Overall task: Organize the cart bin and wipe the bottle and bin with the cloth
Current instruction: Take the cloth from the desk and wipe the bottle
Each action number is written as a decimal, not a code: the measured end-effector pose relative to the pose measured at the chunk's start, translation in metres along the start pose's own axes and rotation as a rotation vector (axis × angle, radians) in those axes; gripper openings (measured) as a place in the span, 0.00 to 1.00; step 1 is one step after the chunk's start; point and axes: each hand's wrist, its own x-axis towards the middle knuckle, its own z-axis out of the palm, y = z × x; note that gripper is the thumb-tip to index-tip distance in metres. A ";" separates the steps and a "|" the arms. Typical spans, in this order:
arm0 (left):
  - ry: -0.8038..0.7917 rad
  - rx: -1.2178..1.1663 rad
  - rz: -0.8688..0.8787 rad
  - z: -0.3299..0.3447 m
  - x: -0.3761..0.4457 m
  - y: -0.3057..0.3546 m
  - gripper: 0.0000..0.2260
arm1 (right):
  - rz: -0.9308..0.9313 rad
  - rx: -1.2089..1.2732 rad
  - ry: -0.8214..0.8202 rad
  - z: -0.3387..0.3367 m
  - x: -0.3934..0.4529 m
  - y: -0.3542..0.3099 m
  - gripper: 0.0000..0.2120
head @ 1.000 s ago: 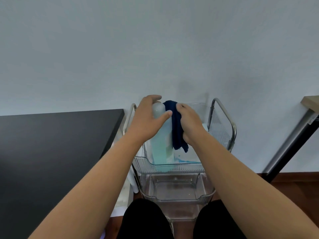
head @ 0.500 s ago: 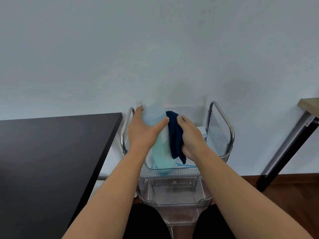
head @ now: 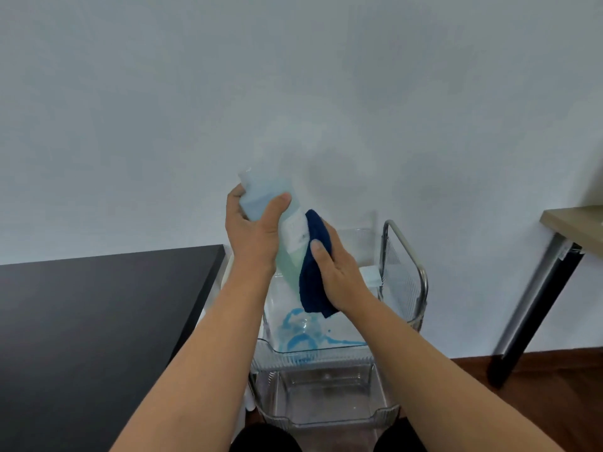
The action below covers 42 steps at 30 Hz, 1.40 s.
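While left hand grips tilted bottle — right hand presses cloth against it, above bin.

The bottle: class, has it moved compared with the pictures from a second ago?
Yes. The bottle has been lifted up out of the clear bin and tilted, its cap end leaning left; blue residue shows on the bin floor.

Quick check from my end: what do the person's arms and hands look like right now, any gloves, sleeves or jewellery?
Both forearms are bare up to the frame's bottom edge, with no sleeves in view. The left hand and the right hand wear no gloves, and no rings, watch or wristband show on the visible sides.
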 end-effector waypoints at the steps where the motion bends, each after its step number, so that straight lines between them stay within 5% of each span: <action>1: 0.003 -0.036 -0.003 0.002 0.000 0.001 0.24 | -0.105 -0.078 0.016 0.005 -0.007 0.001 0.22; 4: -0.034 -0.071 -0.021 0.008 -0.003 0.000 0.24 | -0.273 -0.340 0.049 0.016 -0.013 -0.004 0.25; 15: -0.055 -0.274 -0.057 0.004 0.018 0.014 0.23 | -0.497 -0.601 0.053 0.001 -0.012 0.002 0.22; 19: -0.216 -0.368 -0.027 0.003 0.024 0.016 0.25 | -0.571 -0.707 0.126 -0.002 -0.006 0.000 0.20; 24: -0.513 -0.377 -0.015 0.005 0.038 0.030 0.35 | -0.598 -0.633 0.165 0.001 0.013 -0.015 0.19; 30: -0.613 -0.381 -0.096 0.003 0.034 0.030 0.44 | -0.548 -0.319 0.113 0.005 0.015 -0.022 0.22; 35: -0.666 -0.489 -0.165 -0.001 0.045 0.029 0.46 | -0.536 -0.441 0.005 -0.004 0.003 -0.012 0.27; 39: -0.757 -0.517 -0.230 0.004 0.053 0.029 0.35 | -0.512 -0.593 0.042 -0.002 0.001 -0.016 0.32; 42: -0.643 -0.475 -0.313 0.016 0.051 0.031 0.30 | -0.484 -0.594 0.091 0.000 0.007 -0.026 0.34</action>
